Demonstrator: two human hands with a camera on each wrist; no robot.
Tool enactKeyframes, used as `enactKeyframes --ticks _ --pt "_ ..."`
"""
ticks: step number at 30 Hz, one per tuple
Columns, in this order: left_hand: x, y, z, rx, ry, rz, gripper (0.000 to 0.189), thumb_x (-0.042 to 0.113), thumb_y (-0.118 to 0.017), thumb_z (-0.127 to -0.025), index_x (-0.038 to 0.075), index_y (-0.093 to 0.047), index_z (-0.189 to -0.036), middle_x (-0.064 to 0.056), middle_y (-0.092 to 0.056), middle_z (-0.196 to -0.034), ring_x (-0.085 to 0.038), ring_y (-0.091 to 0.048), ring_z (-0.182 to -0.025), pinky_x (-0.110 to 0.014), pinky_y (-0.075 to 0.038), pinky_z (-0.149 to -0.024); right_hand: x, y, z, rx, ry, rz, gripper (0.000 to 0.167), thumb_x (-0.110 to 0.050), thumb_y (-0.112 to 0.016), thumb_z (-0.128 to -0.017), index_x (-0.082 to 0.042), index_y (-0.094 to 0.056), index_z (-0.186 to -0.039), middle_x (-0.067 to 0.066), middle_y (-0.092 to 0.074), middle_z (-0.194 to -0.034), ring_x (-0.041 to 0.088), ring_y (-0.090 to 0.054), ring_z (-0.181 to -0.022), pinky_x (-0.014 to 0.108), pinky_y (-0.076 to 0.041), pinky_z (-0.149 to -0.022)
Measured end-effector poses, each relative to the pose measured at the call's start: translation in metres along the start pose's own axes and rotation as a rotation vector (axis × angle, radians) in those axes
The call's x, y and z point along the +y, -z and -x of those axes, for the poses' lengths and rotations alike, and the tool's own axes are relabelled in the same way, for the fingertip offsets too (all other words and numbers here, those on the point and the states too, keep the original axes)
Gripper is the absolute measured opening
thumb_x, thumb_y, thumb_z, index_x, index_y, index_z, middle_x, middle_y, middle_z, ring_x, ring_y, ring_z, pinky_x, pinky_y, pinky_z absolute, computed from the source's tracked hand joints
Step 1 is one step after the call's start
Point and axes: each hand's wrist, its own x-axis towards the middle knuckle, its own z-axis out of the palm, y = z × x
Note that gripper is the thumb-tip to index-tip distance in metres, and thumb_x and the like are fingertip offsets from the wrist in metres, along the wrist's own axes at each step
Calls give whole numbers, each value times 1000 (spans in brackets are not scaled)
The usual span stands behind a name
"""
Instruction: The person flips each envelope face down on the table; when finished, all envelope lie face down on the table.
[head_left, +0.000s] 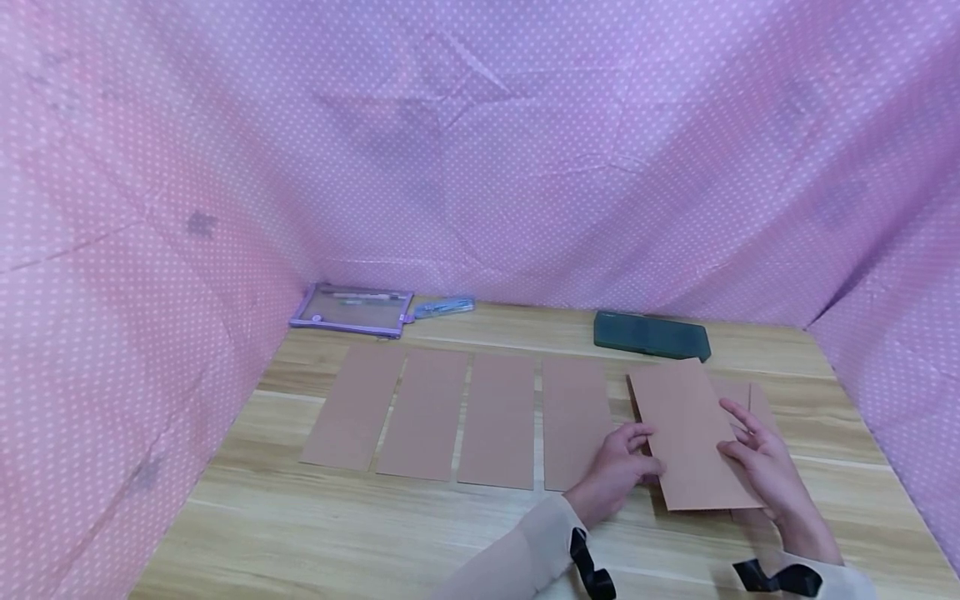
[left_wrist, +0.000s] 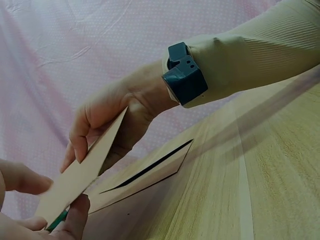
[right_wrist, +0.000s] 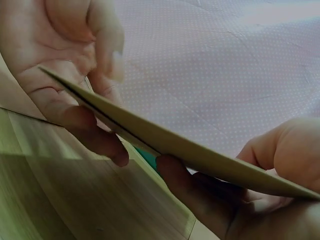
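Both hands hold a flat brown card (head_left: 693, 442) tilted above the right part of the table. My left hand (head_left: 618, 471) has its fingertips and thumb at the card's left edge. On the opposite side my right hand (head_left: 765, 467) pinches the card, thumb on top and fingers beneath, as the right wrist view shows. More brown card (head_left: 763, 404) lies on the table under the held one, partly hidden by it and the right hand. Left of the hands, several similar brown cards (head_left: 497, 421) lie side by side in a row; the left forearm overlaps the nearest.
A dark green case (head_left: 651, 335) stands at the back, just beyond the held card. At the back left lie a purple-edged mesh pouch (head_left: 360, 315) and a light blue packet (head_left: 444, 307). Pink dotted cloth (head_left: 480, 167) hangs round the wooden table (head_left: 315, 525).
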Motion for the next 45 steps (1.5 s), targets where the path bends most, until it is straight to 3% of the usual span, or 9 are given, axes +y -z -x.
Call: enactKeyframes --ticks 2,4,7,10,17,26,34,41,45 --pt "0 0 0 8 -8 -46 59 -20 -65 -73 12 -66 -121 -14 -57 -141 -20 -63 -108 -30 -57 -76 0 0 0 -8 10 -14 65 15 -36 -98 -35 -46 -138 -14 -74 -111 8 -74 -86 24 -60 -65" --pt "0 1 0 3 -13 -66 61 -21 -65 -73 15 -65 -123 -11 -57 -142 -17 -65 -91 -29 -57 -75 0 0 -1 -12 16 -15 65 15 -35 -98 -35 -46 -138 -14 -74 -111 8 -74 -88 24 -60 -67" --pt "0 2 1 -14 -18 -66 64 -22 -64 -74 17 -64 -125 -10 -55 -145 -10 -54 -65 -24 -53 -69 0 1 -1 -9 9 2 65 14 -36 -98 -37 -46 -137 -15 -74 -111 7 -74 -88 23 -60 -67" --pt "3 4 3 -14 -24 -90 65 -22 -64 -75 18 -64 -126 -7 -55 -147 -10 -54 -65 -22 -51 -66 0 1 -2 -25 4 12 65 14 -37 -98 -37 -45 -138 -16 -73 -113 6 -74 -89 23 -60 -67" --pt "12 7 6 26 -44 -233 65 -18 -68 -77 23 -65 -127 0 -59 -144 -9 -56 -70 -20 -48 -63 1 3 -1 -64 -5 32 64 13 -42 -98 -24 -37 -149 -16 -69 -120 1 -69 -101 20 -59 -75" --pt "17 16 5 51 -53 -355 63 -12 -71 -77 28 -66 -126 1 -61 -143 -7 -56 -71 -20 -48 -62 6 2 1 -57 25 198 61 12 -50 -95 -19 -42 -147 -18 -68 -115 -6 -65 -101 14 -55 -76" --pt "15 19 3 60 -43 -387 63 -10 -73 -78 28 -65 -128 3 -60 -144 -8 -54 -66 -19 -48 -61 4 -1 -1 24 -26 410 58 6 -56 -95 -26 -48 -142 -24 -64 -107 -7 -62 -88 18 -51 -62" --pt "12 21 -1 61 -31 -413 65 -12 -70 -74 19 -64 -131 -3 -60 -144 -9 -43 -54 -19 -43 -58 9 -5 -3 85 -56 646 61 6 -63 -91 14 -37 -145 -29 -57 -100 -13 -59 -90 14 -54 -69" --pt "10 20 -3 86 -13 -445 58 -3 -70 -77 21 -65 -130 0 -61 -144 -7 -52 -67 -21 -48 -74 9 -8 -5 105 -59 685 60 6 -64 -90 20 -37 -141 -26 -57 -98 -13 -58 -89 14 -54 -69"
